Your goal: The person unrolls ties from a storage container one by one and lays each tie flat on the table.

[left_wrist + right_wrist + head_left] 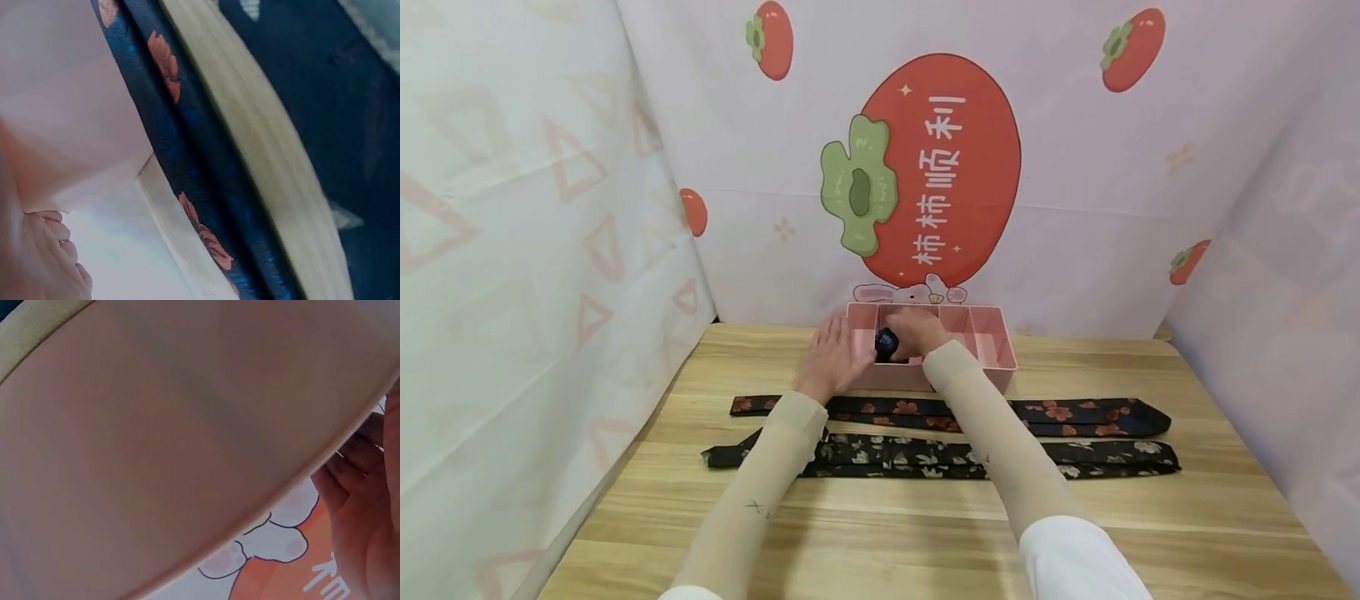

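Note:
A pink divided box [880,379] stands at the back of the table. My right hand [919,332] reaches down into its second compartment from the left, thumb and fingers about a dark blue rolled necktie [887,343]. In the right wrist view the box's side covers part of that hand [362,506]. My left hand [833,362] is at the box's left front corner, fingers straight and pointing away from me, holding nothing. Below the hands lie two neckties side by side: one dark with orange flowers [1060,412], one black with pale flowers [925,456].
The box's right-hand compartments [992,342] hold nothing visible. Behind the box rises a white backdrop [1075,208] printed with a large persimmon [977,167]. White cloth walls [550,250] border the wooden table [887,533] at both sides. My forearms cross over the neckties.

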`<action>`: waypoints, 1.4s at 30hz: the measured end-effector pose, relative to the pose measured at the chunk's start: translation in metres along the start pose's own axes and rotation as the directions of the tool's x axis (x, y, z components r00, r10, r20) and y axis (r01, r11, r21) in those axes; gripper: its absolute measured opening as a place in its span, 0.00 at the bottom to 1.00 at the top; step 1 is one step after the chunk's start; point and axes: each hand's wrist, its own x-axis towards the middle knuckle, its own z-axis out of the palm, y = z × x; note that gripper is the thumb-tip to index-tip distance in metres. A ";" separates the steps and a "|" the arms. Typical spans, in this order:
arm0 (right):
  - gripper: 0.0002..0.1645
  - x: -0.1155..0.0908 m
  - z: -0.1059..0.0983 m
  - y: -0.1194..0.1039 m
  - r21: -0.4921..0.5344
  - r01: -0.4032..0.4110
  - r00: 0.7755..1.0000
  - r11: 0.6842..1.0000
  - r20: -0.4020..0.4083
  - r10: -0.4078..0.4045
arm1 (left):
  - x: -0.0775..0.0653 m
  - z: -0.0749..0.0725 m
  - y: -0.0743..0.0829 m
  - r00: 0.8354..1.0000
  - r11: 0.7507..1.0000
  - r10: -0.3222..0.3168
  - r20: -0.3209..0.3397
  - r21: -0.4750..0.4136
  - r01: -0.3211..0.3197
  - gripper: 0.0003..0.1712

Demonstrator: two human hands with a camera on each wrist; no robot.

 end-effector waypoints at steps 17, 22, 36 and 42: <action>0.26 0.013 0.018 -0.017 -0.116 -0.074 0.995 0.990 0.053 0.080 | -0.002 0.002 0.007 0.999 0.999 -0.029 0.031 0.032 0.028 0.56; 0.25 0.013 0.019 -0.016 -0.068 -0.080 0.996 0.995 0.043 0.083 | -0.001 0.001 0.009 0.999 0.999 -0.020 0.041 0.047 0.018 0.56; 0.32 0.025 0.014 -0.003 0.071 -0.034 0.999 0.997 0.014 0.033 | 0.011 0.001 0.004 0.998 0.999 -0.032 0.052 0.046 0.030 0.57; 0.31 0.027 0.004 -0.005 0.116 -0.050 0.998 0.992 0.035 0.046 | 0.009 0.000 0.003 0.997 0.996 -0.049 0.060 0.074 0.045 0.55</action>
